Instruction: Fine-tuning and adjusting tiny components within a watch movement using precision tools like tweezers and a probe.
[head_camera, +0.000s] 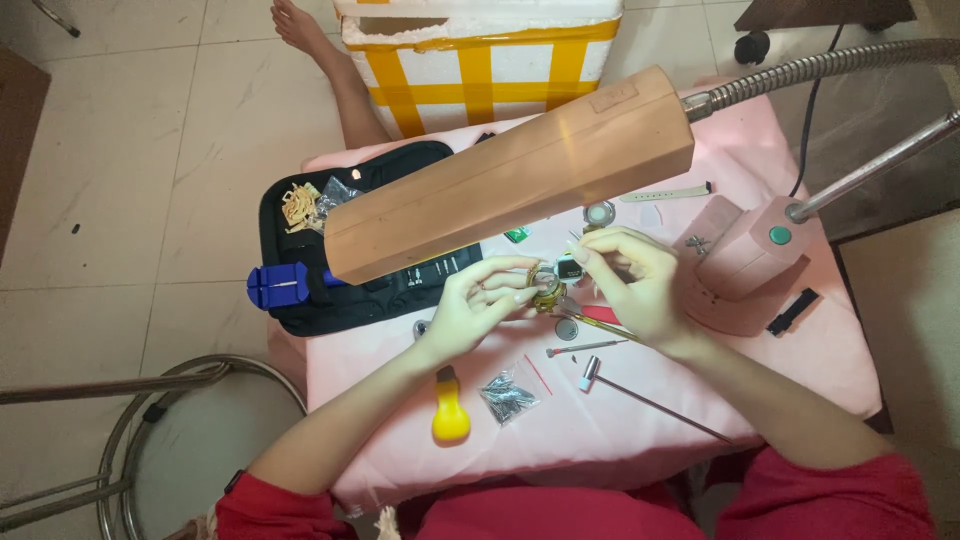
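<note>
Small gold-toned watch case

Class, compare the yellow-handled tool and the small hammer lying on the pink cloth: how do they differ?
The yellow-handled tool is short and bulbous; the small hammer has a long thin shaft and a pale head. The tool lies below the left hand, the hammer below the right hand. Both lie untouched on the pink cloth.

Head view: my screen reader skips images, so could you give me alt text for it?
Two bare hands, left hand and right hand, hold a small gold watch over a pink-covered table under a desk lamp. A small hammer, yellow-handled tool, black tool case lie around.
</note>
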